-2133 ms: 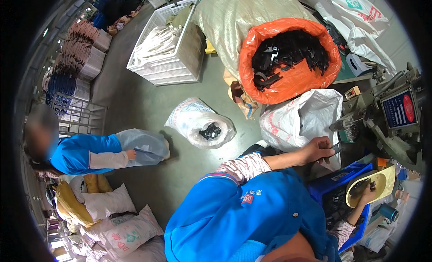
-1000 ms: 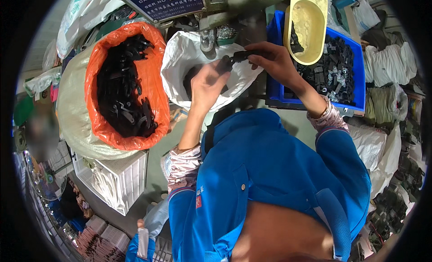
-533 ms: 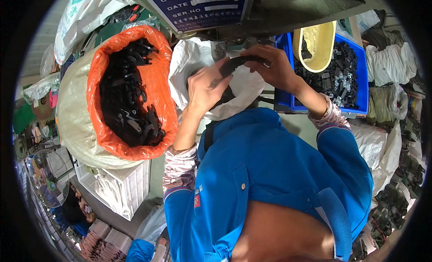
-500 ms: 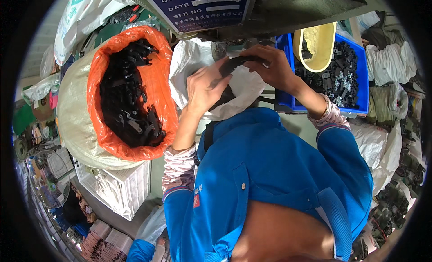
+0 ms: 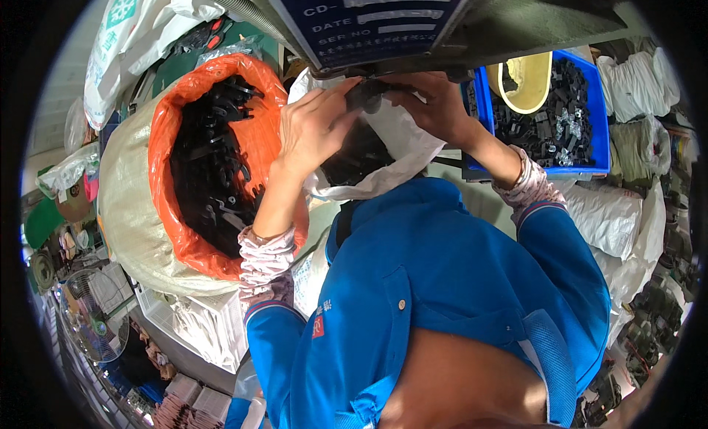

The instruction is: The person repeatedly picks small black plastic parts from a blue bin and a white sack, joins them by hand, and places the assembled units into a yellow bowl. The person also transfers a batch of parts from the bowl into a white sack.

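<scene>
Under the machine head, a dark curved plastic part (image 5: 365,97) is held between both hands. My left hand (image 5: 313,127) is closed on its left side, fingers pointing up and inward. On the other side, my right hand (image 5: 436,108) has its fingers bent against the part; their tips are partly hidden in shadow beneath the machine. Just below the hands a white bag (image 5: 394,180) gapes, with black plastic parts (image 5: 354,158) inside.
The machine head with its blue plate (image 5: 383,31) hangs close above the hands. An orange-lined sack (image 5: 164,171) of black parts stands left. At right, a blue bin (image 5: 601,127) holds small black and clear pieces, with a yellow scoop-like container (image 5: 544,82) on it.
Both hands have brought the dark part up and under the machine head, the left hand shifting leftward. The view has also shifted, and more of the white bag's contents shows.
</scene>
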Available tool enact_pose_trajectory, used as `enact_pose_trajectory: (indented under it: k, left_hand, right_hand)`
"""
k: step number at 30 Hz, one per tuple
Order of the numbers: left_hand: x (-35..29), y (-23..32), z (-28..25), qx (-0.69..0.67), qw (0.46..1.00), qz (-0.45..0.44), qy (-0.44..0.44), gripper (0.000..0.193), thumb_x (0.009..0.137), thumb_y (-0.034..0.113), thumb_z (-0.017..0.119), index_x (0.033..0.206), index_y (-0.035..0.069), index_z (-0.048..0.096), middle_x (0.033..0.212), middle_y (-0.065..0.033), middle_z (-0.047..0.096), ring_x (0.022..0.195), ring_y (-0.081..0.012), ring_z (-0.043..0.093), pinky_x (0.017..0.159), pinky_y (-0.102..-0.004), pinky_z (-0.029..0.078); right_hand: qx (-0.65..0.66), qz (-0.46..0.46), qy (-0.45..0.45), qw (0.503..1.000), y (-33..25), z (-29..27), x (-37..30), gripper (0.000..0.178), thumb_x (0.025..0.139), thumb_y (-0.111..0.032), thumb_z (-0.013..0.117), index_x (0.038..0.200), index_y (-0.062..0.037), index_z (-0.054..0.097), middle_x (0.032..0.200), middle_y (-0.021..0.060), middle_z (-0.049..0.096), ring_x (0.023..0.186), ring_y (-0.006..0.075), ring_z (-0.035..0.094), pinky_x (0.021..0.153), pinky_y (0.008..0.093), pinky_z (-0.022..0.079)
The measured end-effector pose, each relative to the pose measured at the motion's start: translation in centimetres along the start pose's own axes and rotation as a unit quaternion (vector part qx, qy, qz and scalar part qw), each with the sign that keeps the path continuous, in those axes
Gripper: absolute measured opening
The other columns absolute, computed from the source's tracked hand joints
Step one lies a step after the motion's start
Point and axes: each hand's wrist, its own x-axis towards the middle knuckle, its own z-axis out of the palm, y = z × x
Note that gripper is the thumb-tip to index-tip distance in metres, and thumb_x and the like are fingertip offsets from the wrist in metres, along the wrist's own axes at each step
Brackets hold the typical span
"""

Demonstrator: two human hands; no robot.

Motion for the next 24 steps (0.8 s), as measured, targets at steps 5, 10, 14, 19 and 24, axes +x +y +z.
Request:
enact_pose_trajectory:
  k: [5,10,14,19,24]
  left_hand:
    - [0.5,-1.3,-0.1,-0.017,0.999,-0.021,-0.043,0.032,0.074,0.015,0.079,0.102,0.002,0.067,0.078,-0.0099,0.065,0.063,-0.025,0.062,0.059,-0.0319,0.05]
    - [1.3,-1.6,0.2,-0.019,0.983,-0.097,-0.156,0.031,0.08,0.025,0.073,0.107,0.009,0.065,0.078,-0.0078,0.063,0.073,-0.0297,0.063,0.067,-0.0366,0.05]
    - [1.0,-1.4,-1.0,-0.038,0.983,-0.098,-0.149,0.03,0.08,0.023,0.073,0.105,0.009,0.063,0.089,-0.0094,0.068,0.079,-0.0311,0.065,0.068,-0.0383,0.05]
    - [0.1,-1.3,-1.6,-0.105,0.961,-0.202,-0.158,0.02,0.08,0.018,0.074,0.092,0.004,0.065,0.078,-0.0143,0.065,0.07,-0.0313,0.063,0.064,-0.0376,0.049]
    - [0.6,-1.2,-1.6,-0.097,0.97,-0.168,-0.144,0.02,0.08,0.016,0.074,0.094,0.004,0.066,0.075,-0.0161,0.065,0.067,-0.0316,0.062,0.063,-0.0376,0.05]
  right_hand:
    - [0.008,0.017,0.014,1.0,0.2,0.3,0.1,0.026,0.085,-0.001,0.07,0.112,-0.0014,0.068,0.093,0.0128,0.071,0.076,0.0175,0.069,0.065,0.0282,0.056]
    - [0.035,0.126,-0.007,0.991,2.4,0.3,0.0,0.023,0.085,-0.007,0.073,0.107,-0.0037,0.072,0.084,0.0118,0.072,0.069,0.0155,0.068,0.059,0.0269,0.053]
    - [0.005,0.164,-0.035,0.986,2.0,0.2,0.0,0.026,0.087,-0.016,0.072,0.11,-0.0036,0.072,0.082,0.0101,0.072,0.069,0.0128,0.067,0.061,0.026,0.053]
    - [-0.08,0.095,-0.115,0.986,6.1,-1.7,1.5,0.03,0.089,-0.016,0.066,0.118,-0.0073,0.068,0.108,0.013,0.069,0.094,0.0172,0.066,0.081,0.0337,0.054]
    - [-0.573,-0.221,-0.081,0.785,13.4,-0.8,2.9,0.026,0.086,-0.01,0.06,0.111,-0.0055,0.065,0.108,0.0143,0.065,0.1,0.0293,0.062,0.089,0.0404,0.048]
